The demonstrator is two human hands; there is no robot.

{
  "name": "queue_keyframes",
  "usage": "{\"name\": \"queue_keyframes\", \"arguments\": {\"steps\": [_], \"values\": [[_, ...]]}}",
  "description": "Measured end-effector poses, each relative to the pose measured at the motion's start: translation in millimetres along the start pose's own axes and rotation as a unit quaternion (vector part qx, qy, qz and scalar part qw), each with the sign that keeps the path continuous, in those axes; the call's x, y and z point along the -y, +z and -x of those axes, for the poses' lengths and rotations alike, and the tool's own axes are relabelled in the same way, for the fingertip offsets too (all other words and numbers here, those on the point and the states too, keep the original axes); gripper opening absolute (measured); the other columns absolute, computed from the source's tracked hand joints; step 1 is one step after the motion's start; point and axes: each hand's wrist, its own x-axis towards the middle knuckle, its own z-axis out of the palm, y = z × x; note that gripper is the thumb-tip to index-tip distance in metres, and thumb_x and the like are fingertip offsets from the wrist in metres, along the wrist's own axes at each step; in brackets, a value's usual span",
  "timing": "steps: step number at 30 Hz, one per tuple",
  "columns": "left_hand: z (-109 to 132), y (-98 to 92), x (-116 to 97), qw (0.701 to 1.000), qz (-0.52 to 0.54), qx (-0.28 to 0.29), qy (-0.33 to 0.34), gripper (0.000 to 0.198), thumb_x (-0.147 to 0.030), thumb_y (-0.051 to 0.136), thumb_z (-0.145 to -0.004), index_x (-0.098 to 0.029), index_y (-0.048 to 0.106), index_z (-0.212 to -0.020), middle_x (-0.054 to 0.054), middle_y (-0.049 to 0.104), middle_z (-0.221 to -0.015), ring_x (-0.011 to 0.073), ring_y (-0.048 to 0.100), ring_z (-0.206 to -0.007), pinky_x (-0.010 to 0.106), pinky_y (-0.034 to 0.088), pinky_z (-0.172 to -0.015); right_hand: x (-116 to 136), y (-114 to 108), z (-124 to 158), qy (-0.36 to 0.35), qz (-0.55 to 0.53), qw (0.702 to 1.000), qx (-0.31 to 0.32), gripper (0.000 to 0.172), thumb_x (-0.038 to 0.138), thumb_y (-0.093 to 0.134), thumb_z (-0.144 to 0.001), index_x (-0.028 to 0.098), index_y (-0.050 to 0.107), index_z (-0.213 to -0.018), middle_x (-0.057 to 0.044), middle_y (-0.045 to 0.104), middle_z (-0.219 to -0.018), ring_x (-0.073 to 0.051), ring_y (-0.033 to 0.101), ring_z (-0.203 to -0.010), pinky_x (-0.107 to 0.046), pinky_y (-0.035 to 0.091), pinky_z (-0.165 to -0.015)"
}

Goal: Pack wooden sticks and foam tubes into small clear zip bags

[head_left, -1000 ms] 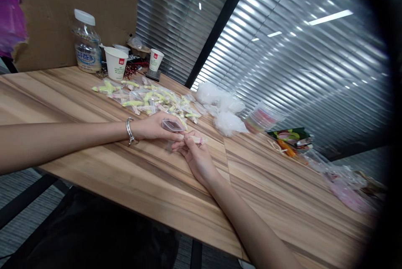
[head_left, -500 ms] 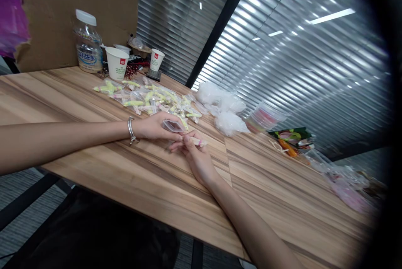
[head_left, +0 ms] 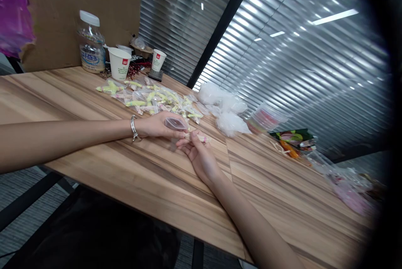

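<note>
Over the middle of the wooden table (head_left: pixel 132 168), my left hand (head_left: pixel 160 125) grips a small clear zip bag (head_left: pixel 176 124), its mouth gaping toward me. My right hand (head_left: pixel 201 153) pinches a short pale stick-like piece with a pink band (head_left: pixel 202 138) between thumb and fingers. The left fingertips meet the piece's near end, and the two hands touch or nearly touch there. What the piece is made of is too small to make out. Just beyond the hands lies a heap of small clear bags (head_left: pixel 150 99) with yellow-green and pale pieces inside.
Crumpled clear plastic bags (head_left: pixel 232 123) and a stack of clear tubs (head_left: pixel 265 117) stand behind on the right. Paper cups (head_left: pixel 119 63), a plastic jar (head_left: pixel 91 47) and a cardboard sheet (head_left: pixel 84 1) are at the back left. More plastic wrapping (head_left: pixel 351 193) lies far right.
The left fingertips have come up to the pale piece, and the right hand has shifted slightly along with it. The view has moved a little; both hands keep their holds.
</note>
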Motion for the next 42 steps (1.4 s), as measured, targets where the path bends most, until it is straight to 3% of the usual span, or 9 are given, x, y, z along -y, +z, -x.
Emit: {"name": "queue_keyframes", "arguments": {"steps": [8,18,25,42], "values": [[0.7,-2.2,0.7,1.000,0.002,-0.003,-0.011,0.031,-0.032,0.071,-0.074,-0.014,0.066,-0.097,0.007,0.068,-0.096,0.0156,0.062,-0.089,0.028,0.047,-0.081,-0.9,-3.4,-1.9,0.010,-0.037,0.999,-0.002,0.017,0.035,0.055,-0.089,0.018,0.053,-0.084,-0.002,0.068,-0.070,-0.012,0.062,-0.071,-0.025,0.048,-0.076],[1.8,0.3,-1.7,1.000,-0.025,-0.001,-0.002,0.024,-0.030,0.071,-0.075,-0.012,0.065,-0.090,0.005,0.067,-0.085,0.0128,0.061,-0.078,0.023,0.046,-0.071,-2.8,-0.1,2.3,-0.042,0.060,0.997,0.024,0.019,0.036,0.054,-0.088,0.020,0.047,-0.083,-0.002,0.067,-0.072,-0.013,0.061,-0.070,-0.028,0.047,-0.074],[1.1,-1.6,2.6,0.997,-0.067,0.007,0.039,0.021,-0.031,0.067,-0.078,-0.013,0.065,-0.090,0.004,0.065,-0.086,0.0118,0.059,-0.076,0.021,0.045,-0.069,-5.0,-0.1,2.6,-0.048,0.091,0.994,0.030,0.021,0.040,0.052,-0.089,0.021,0.045,-0.086,-0.001,0.067,-0.074,-0.015,0.062,-0.072,-0.030,0.047,-0.076],[1.8,-1.6,1.8,0.999,-0.019,0.012,0.022,0.019,-0.028,0.069,-0.075,-0.012,0.062,-0.085,0.002,0.063,-0.077,0.0104,0.057,-0.069,0.019,0.044,-0.062,-0.3,2.5,6.3,-0.089,0.209,0.972,0.062,0.025,0.046,0.046,-0.091,0.021,0.047,-0.087,-0.003,0.067,-0.083,-0.015,0.062,-0.079,-0.032,0.045,-0.081]]}}
